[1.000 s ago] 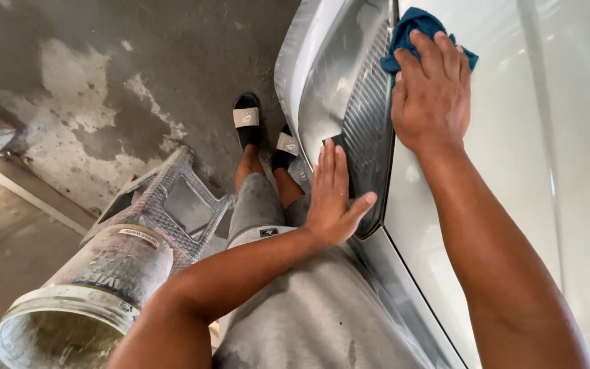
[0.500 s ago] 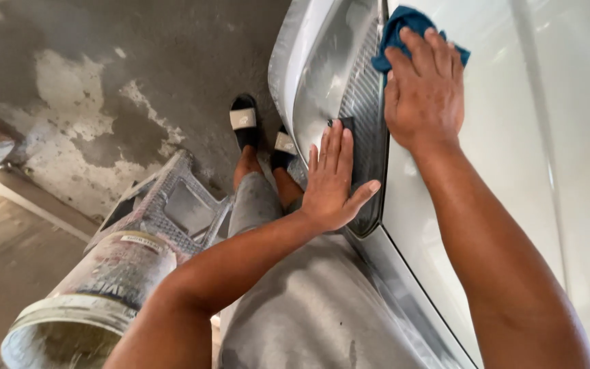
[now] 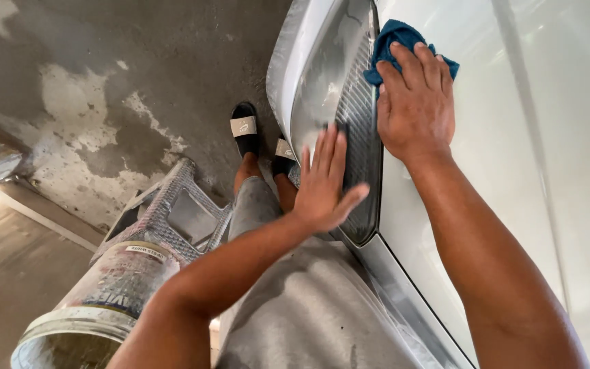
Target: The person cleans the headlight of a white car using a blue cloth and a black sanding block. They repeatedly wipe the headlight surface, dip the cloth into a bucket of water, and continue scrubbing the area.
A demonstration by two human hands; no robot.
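Right hand (image 3: 414,102), fingers spread, presses blue cloth (image 3: 397,37) flat on white panel (image 3: 486,157) (upper right); left hand (image 3: 324,181), open, braces against grille (image 3: 358,109).

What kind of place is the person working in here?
Probably a car wash bay or garage. The right hand presses a blue cloth on a white car body beside its grille; a stained bucket stands on a wet, patchy concrete floor.
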